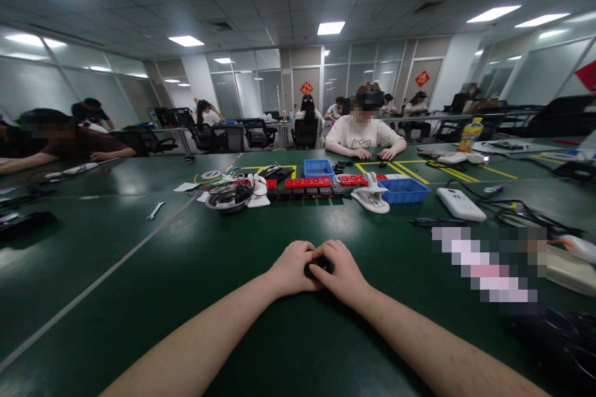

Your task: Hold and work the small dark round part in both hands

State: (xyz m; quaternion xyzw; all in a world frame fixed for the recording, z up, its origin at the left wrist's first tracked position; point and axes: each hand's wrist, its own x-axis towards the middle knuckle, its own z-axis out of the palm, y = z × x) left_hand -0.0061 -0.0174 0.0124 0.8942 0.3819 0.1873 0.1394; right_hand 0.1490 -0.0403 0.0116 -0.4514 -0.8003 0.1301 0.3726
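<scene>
My left hand [295,267] and my right hand [342,270] meet over the green table, both closed around one small black object [321,265]. Only part of its dark, rounded surface shows between the fingers, so its exact kind is unclear. The left fingers wrap its far and left side, while the right thumb lies across its near side. Beyond the hands stands a row of red socket strips [308,182] with black pieces in front. A white clip base [371,195] sits to the right of that row.
Blue bins [404,191] and a metal bowl of cables [228,197] stand beyond my hands. A wrench [155,210] lies left. At right are a white power bank [460,205], tangled cables and a drink bottle [470,134]. A person [365,130] sits opposite.
</scene>
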